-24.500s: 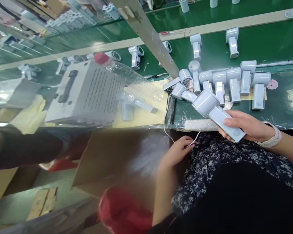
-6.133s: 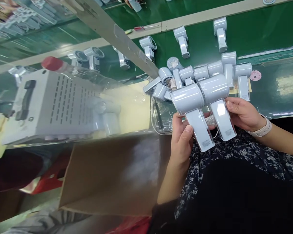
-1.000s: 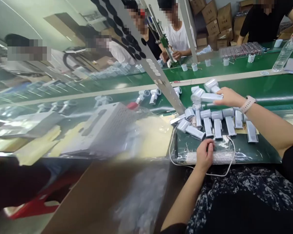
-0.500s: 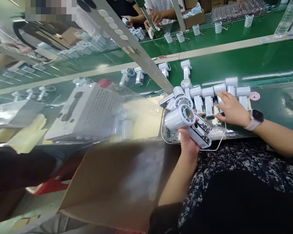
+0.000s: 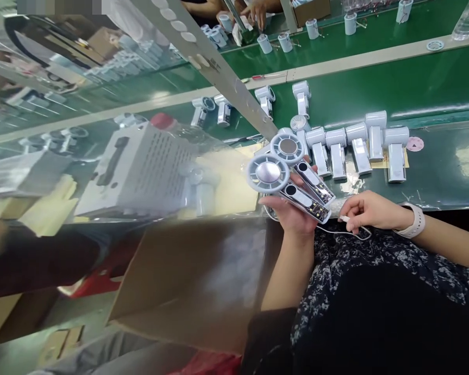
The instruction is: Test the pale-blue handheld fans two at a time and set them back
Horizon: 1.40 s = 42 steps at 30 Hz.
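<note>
My left hand is closed around the handles of two handheld fans, held side by side. The nearer fan and the one behind it show round ribbed grilles, and their handles are uncovered with circuit boards visible. Pinched in my right hand is the plug of a white charging cable; its cord loops below the fingers and runs left toward the fans. Just beyond my hands stands a row of pale handheld fans, among them one with its handle toward me.
A green conveyor belt runs behind the row, carrying further fans and white motor housings. A slanted metal post and clear sheeting stand at left, with a white box behind. Below is an open carton. Another person's hands work across the belt.
My right hand has come back from the row of fans toward me and now holds the cable plug. My left hand has turned the two fans so their grilles and circuit boards face up.
</note>
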Available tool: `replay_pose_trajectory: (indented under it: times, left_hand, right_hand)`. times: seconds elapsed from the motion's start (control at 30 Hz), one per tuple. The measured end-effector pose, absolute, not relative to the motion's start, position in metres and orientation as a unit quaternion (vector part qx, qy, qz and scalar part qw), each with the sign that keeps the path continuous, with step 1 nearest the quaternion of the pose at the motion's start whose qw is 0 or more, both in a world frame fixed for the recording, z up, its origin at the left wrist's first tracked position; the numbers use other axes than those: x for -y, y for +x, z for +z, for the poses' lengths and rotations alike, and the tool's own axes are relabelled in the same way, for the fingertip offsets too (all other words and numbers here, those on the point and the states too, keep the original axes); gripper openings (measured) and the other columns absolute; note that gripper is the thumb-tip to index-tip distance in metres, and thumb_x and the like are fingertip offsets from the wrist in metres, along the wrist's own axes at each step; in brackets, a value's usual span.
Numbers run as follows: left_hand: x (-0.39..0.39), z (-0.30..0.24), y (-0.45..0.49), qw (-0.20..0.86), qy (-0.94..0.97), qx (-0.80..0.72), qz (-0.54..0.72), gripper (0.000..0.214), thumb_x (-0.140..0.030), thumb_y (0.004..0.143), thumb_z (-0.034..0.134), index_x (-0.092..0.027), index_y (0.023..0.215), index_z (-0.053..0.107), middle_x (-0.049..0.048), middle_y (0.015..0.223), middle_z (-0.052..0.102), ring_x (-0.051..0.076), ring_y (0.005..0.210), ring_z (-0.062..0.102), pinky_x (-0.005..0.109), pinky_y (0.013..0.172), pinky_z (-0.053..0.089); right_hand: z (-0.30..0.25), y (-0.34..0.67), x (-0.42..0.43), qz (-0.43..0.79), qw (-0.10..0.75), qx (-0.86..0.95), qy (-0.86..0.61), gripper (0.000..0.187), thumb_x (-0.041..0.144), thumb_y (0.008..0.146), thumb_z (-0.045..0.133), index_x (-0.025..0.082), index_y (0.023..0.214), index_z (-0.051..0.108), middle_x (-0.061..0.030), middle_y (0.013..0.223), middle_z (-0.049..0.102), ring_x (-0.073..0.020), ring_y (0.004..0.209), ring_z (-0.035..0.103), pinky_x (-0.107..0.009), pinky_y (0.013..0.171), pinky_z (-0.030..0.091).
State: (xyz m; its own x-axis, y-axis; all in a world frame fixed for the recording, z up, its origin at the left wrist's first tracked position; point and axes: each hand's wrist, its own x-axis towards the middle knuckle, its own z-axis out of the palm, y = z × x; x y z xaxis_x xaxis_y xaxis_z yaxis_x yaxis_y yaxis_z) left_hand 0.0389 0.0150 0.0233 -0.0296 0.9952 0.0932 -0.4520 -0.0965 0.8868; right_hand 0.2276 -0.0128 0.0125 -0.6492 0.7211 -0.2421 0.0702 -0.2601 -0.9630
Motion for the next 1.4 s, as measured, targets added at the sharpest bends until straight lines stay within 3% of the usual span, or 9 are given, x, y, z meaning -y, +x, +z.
replay_pose_trajectory:
  times: [0.07, 0.23, 0.5, 0.67, 0.8, 0.93, 1.1, 1.27, 1.4]
  left_hand:
    - [-0.017, 0.028, 0.043, 0.559, 0.393, -0.358, 0.636, 0.086, -0.11, 0.07, 0.04, -0.025, 0.071, 0.051, 0.0101, 0.116, 0.077, 0.032, 0.122, 0.072, 0.045, 0.093, 0.065]
    - [-0.016, 0.032, 0.05, 0.551, 0.391, -0.345, 0.651, 0.085, -0.11, 0.071, 0.04, -0.025, 0.068, 0.046, 0.0083, 0.111, 0.076, 0.032, 0.123, 0.072, 0.044, 0.093, 0.066]
    - [-0.014, 0.029, 0.055, 0.509, 0.378, -0.345, 0.692, 0.087, -0.11, 0.065, 0.05, -0.024, 0.07, 0.045, 0.0074, 0.11, 0.073, 0.035, 0.13, 0.068, 0.044, 0.095, 0.065]
    - [-0.013, 0.026, 0.056, 0.535, 0.362, -0.314, 0.696, 0.083, -0.106, 0.068, 0.055, -0.024, 0.067, 0.042, 0.0074, 0.108, 0.074, 0.035, 0.132, 0.068, 0.044, 0.097, 0.066]
    - [-0.011, 0.03, 0.055, 0.553, 0.34, -0.346, 0.677, 0.081, -0.106, 0.077, 0.038, -0.026, 0.068, 0.037, 0.0103, 0.111, 0.076, 0.034, 0.131, 0.069, 0.049, 0.097, 0.067]
    - [-0.009, 0.03, 0.053, 0.534, 0.347, -0.364, 0.68, 0.084, -0.109, 0.075, 0.032, -0.025, 0.067, 0.039, 0.0113, 0.109, 0.076, 0.036, 0.125, 0.071, 0.052, 0.093, 0.068]
    - [-0.005, 0.022, 0.055, 0.526, 0.344, -0.329, 0.705, 0.083, -0.107, 0.071, 0.048, -0.024, 0.068, 0.049, 0.0097, 0.106, 0.074, 0.034, 0.118, 0.073, 0.043, 0.084, 0.067]
    - [-0.002, 0.021, 0.062, 0.525, 0.341, -0.281, 0.728, 0.078, -0.1, 0.071, 0.063, -0.023, 0.064, 0.053, 0.008, 0.107, 0.075, 0.029, 0.103, 0.075, 0.039, 0.08, 0.066]
    - [-0.008, 0.023, 0.059, 0.552, 0.341, -0.238, 0.723, 0.074, -0.095, 0.075, 0.067, -0.023, 0.065, 0.056, 0.0059, 0.106, 0.077, 0.023, 0.09, 0.075, 0.036, 0.08, 0.066]
  right_hand:
    - [0.014, 0.221, 0.015, 0.732, 0.26, 0.531, -0.338, 0.023, 0.037, 0.084, 0.087, 0.016, 0.09, 0.082, -0.0041, 0.072, 0.079, -0.0172, 0.064, 0.074, -0.031, 0.066, 0.061]
    - [0.02, 0.21, 0.021, 0.693, 0.325, 0.539, -0.351, 0.023, 0.041, 0.086, 0.086, 0.018, 0.085, 0.081, -0.0041, 0.074, 0.079, -0.0192, 0.07, 0.075, -0.033, 0.07, 0.061]
    - [0.004, 0.19, 0.04, 0.683, 0.409, 0.492, -0.353, 0.047, 0.066, 0.101, 0.066, 0.025, 0.084, 0.05, 0.0116, 0.045, 0.043, -0.0133, 0.041, 0.047, -0.031, 0.055, 0.053]
    - [0.013, 0.196, 0.035, 0.59, 0.356, 0.625, -0.367, 0.042, 0.057, 0.108, 0.055, 0.023, 0.083, 0.054, -0.0009, 0.07, 0.062, -0.018, 0.066, 0.058, -0.033, 0.066, 0.05]
    - [0.016, 0.203, 0.035, 0.498, 0.398, 0.694, -0.335, 0.046, 0.056, 0.11, 0.048, 0.023, 0.079, 0.054, -0.0083, 0.091, 0.067, -0.0217, 0.082, 0.061, -0.035, 0.074, 0.05]
    - [0.009, 0.202, 0.039, 0.538, 0.417, 0.623, -0.385, 0.042, 0.055, 0.11, 0.054, 0.022, 0.083, 0.058, -0.0018, 0.071, 0.065, -0.0172, 0.064, 0.06, -0.032, 0.065, 0.049]
    - [0.003, 0.193, 0.046, 0.604, 0.447, 0.518, -0.409, 0.052, 0.071, 0.103, 0.059, 0.023, 0.083, 0.055, 0.0074, 0.049, 0.05, -0.0133, 0.042, 0.051, -0.027, 0.049, 0.044]
    - [0.003, 0.186, 0.05, 0.622, 0.451, 0.482, -0.421, 0.056, 0.075, 0.102, 0.056, 0.025, 0.079, 0.047, 0.0092, 0.047, 0.046, -0.0115, 0.038, 0.046, -0.025, 0.045, 0.04]
    - [0.007, 0.198, 0.042, 0.551, 0.415, 0.593, -0.416, 0.053, 0.068, 0.109, 0.048, 0.023, 0.082, 0.052, 0.0008, 0.066, 0.06, -0.0156, 0.058, 0.058, -0.03, 0.06, 0.049]
